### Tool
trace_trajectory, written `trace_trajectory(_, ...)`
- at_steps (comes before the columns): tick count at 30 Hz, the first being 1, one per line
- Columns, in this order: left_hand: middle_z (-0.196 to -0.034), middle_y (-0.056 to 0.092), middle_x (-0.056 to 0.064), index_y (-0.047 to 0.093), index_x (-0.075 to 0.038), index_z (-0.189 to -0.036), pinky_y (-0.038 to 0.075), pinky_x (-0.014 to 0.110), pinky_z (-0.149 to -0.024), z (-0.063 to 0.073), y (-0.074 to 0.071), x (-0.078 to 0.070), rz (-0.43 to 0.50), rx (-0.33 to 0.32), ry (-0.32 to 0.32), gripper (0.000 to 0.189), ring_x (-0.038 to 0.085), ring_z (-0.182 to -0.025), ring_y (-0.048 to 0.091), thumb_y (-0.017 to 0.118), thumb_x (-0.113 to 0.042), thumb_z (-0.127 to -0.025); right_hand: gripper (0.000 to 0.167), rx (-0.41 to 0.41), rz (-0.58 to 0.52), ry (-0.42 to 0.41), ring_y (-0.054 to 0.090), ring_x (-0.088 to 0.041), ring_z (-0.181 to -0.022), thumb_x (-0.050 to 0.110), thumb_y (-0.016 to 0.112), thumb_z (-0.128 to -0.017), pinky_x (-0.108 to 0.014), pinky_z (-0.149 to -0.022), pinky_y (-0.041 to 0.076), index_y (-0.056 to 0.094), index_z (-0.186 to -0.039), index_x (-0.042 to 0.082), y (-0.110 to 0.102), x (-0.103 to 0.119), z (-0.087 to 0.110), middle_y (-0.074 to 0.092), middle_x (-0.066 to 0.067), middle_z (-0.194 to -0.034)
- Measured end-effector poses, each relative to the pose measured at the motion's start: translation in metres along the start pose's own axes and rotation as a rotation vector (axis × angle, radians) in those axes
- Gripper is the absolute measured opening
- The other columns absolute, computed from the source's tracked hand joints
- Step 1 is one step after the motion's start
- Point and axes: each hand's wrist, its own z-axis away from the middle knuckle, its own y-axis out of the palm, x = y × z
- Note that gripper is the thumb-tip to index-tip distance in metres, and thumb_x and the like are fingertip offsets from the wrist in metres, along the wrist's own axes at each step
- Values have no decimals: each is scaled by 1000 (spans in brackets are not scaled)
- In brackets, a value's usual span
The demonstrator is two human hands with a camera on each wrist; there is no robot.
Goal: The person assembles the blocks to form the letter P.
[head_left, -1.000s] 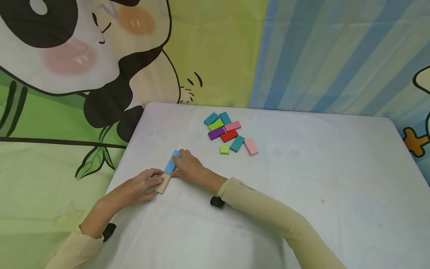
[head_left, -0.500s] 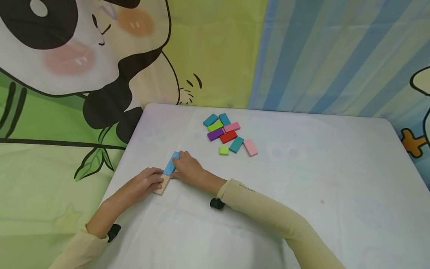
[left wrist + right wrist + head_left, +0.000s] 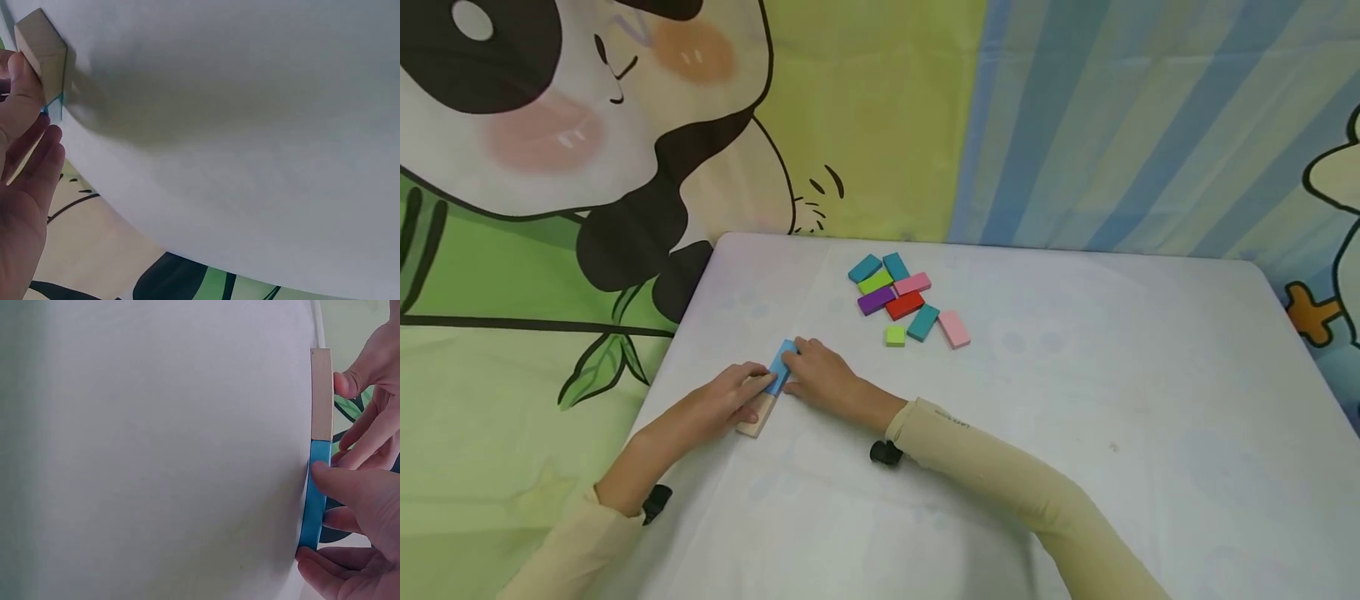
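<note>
Two small flat blocks lie end to end on the white table in the head view, a light blue block (image 3: 780, 367) and a plain wooden block (image 3: 763, 413). My right hand (image 3: 823, 379) holds the blue one. In the right wrist view its thumb presses the long side of the blue block (image 3: 313, 515), with a finger at the end. Across the seam reaches my left hand (image 3: 718, 406), its fingers extended onto the blue block. Its thumb touches the wooden block (image 3: 44, 47) in the left wrist view.
Farther back lies a loose group of coloured blocks: teal (image 3: 922, 322), red (image 3: 905, 306), purple (image 3: 876, 301), pink (image 3: 954, 330) and green (image 3: 895, 337). The white table (image 3: 1075, 400) ends on the left against a printed cloth (image 3: 482, 400).
My left hand has shifted its fingers forward from the wooden block onto the blue block, uncovering more of the wood. My right hand stays at the blue block.
</note>
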Motion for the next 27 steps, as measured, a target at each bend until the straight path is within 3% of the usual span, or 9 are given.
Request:
trace_trajectory(4, -121, 55, 14, 56, 4, -130, 55, 34, -79, -4, -1, 3, 21, 38, -3, 56, 23, -104, 55, 77, -5, -79, 33, 12, -21, 0, 61, -22, -115, 29, 65, -94, -28, -93, 54, 61, -121, 11, -1, -2, 0, 57, -14, -138)
trace_trajectory(10, -118, 54, 13, 57, 3, -127, 53, 31, -78, -9, -4, 4, 54, 66, 12, 54, 19, -101, 53, 78, -5, -78, 31, 13, -31, 19, 62, -24, -117, 25, 64, -94, -31, -93, 55, 61, -121, 12, 0, -2, 2, 53, -16, -142)
trace_trajectory(13, -127, 52, 18, 57, 4, -127, 56, 35, -83, -9, -9, 2, 44, 106, -2, 57, 28, -111, 57, 79, -11, -77, 32, 17, -18, 23, 60, -23, -120, 24, 63, -95, -32, -96, 54, 59, -124, 13, 1, -1, 3, 52, -13, -144)
trace_trajectory(18, -147, 41, 22, 45, 7, -140, 53, 43, -94, -8, -17, -1, 71, 233, -89, 71, 38, -131, 48, 76, -18, -81, 35, 36, 25, 7, 57, -23, -126, 25, 61, -96, -34, -100, 52, 57, -129, 15, 2, 1, 3, 51, -11, -145)
trace_trajectory(22, -148, 40, 22, 47, 6, -139, 53, 43, -94, -11, -19, -3, 55, 264, -102, 67, 38, -131, 49, 74, -20, -83, 50, 89, -95, 98, 45, -23, -138, 30, 61, -96, -39, -107, 48, 47, -142, 19, -6, -11, 1, 41, -8, -154)
trace_trajectory(25, -146, 43, 22, 53, 6, -134, 55, 41, -91, -11, -18, -3, 3, 246, -66, 62, 37, -128, 52, 74, -22, -82, 59, 68, -194, 220, 43, -23, -139, 34, 62, -95, -41, -106, 48, 39, -147, 20, -20, -30, -3, 37, -7, -155)
trace_trajectory(27, -145, 45, 23, 55, 6, -131, 56, 40, -88, -11, -17, -3, -32, 233, -49, 61, 36, -126, 54, 75, -22, -82, 61, 24, -197, 281, 48, -24, -133, 37, 64, -93, -40, -101, 51, 41, -146, 18, -32, -44, -6, 41, -8, -150)
